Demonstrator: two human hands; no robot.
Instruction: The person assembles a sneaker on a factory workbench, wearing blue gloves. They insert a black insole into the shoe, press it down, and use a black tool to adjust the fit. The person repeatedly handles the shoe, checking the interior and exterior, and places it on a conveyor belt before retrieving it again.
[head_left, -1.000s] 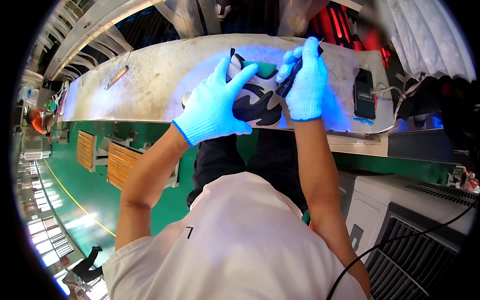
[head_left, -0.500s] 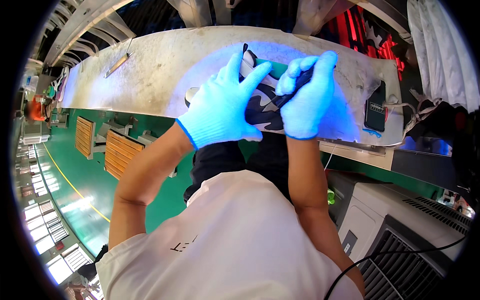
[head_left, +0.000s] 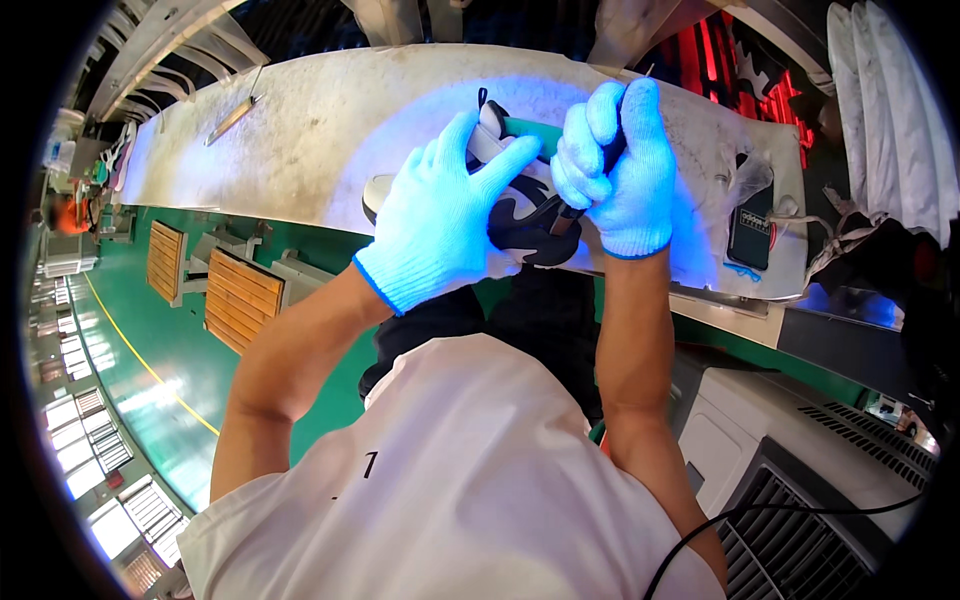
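A black, grey and white shoe (head_left: 538,240) lies at the worktable's near edge, partly covered by my hands. My left hand (head_left: 425,222), in a white knit glove lit blue, grips across it, the stretched fingers on the far side and the thumb near the edge. My right hand (head_left: 618,165), gloved the same way, is closed around a slim dark-handled tool (head_left: 567,220) like a brush. Its flat brownish end meets the shoe's right part; a thin tip sticks out above the fist. Behind the shoe shows a teal strip (head_left: 535,130).
The long pale worktable (head_left: 300,130) carries a knife-like tool (head_left: 231,120) at the far left. On its right lie a dark phone-shaped item (head_left: 750,225) and clear plastic (head_left: 748,182). Slatted wooden seats (head_left: 243,298) stand left, a grey vented machine (head_left: 800,470) at the lower right.
My right hand has moved up and slightly right and turned more upright, so the tool's brownish end now shows. My left hand stays on the shoe.
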